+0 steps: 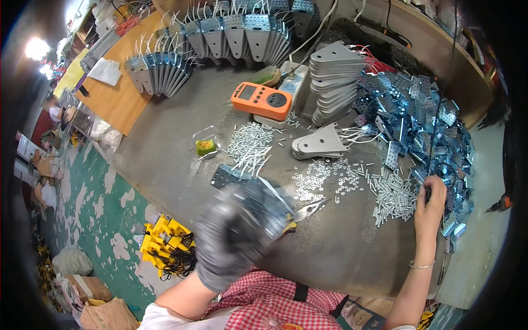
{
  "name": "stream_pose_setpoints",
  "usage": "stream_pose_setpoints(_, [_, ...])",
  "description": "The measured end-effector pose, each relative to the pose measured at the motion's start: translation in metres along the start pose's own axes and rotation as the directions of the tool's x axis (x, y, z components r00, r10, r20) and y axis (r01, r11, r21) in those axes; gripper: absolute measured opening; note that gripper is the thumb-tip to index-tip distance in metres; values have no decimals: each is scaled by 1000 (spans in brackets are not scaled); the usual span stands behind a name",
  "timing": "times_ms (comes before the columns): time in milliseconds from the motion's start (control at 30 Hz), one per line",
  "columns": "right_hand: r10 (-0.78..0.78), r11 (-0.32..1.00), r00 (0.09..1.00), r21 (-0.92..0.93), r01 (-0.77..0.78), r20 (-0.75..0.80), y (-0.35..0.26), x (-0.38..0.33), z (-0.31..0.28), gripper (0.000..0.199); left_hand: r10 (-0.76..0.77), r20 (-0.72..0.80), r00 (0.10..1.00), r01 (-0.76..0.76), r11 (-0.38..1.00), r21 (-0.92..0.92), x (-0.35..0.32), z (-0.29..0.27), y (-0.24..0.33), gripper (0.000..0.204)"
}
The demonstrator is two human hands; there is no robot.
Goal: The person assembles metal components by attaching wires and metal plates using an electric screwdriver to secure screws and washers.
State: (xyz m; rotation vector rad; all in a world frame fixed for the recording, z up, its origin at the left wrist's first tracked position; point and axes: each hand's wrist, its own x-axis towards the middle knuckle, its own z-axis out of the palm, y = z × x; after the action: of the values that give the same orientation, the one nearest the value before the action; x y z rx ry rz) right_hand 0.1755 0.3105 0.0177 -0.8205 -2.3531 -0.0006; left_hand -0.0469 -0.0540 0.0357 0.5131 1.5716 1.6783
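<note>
My left hand (228,236), in a grey glove, is smeared by motion over the near middle of the table. Its fingers are hard to make out. Right by it lies a shiny metal plate (275,201), partly covered by the glove; whether the hand grips it is unclear. At the right, my bare right hand (432,201) has its fingers closed round a small dark thing (428,193) below a hanging black cord (440,115). That hand is between a heap of small metal pins (391,192) and a pile of bluish metal brackets (448,165). Pliers (311,209) lie between my hands.
An orange meter (261,100) sits at the back middle. Grey plates (333,77) stand stacked beside it; a smaller stack (320,142) lies nearer. Screws (248,142) and washers (313,181) are strewn mid-table. Wired plates (234,33) line the back. Yellow parts (165,242) are at the left edge.
</note>
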Motion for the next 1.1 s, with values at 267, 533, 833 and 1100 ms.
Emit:
stream_pose_setpoints(267, [-34, 871, 939, 470, -140, 342, -96, -6, -38, 9, 606, -377, 701, -163, 650, 742, 5, -28, -8, 104])
stream_pose_setpoints(533, [-107, 842, 883, 514, -163, 457, -117, -54, -31, 24, 474, -449, 757, 24, 668, 744, -25, -19, 3, 110])
stream_pose_setpoints(833, [32, 898, 914, 390, -204, 405, -115, -74, -30, 25, 641, 294, 709, -193, -225, 955, 157, 90, -8, 62])
stream_pose_setpoints(1100, [267, 814, 903, 422, -399, 337, -97, -91, -46, 14, 398, 241, 885, -263, -1, 965, 135, 114, 28, 65])
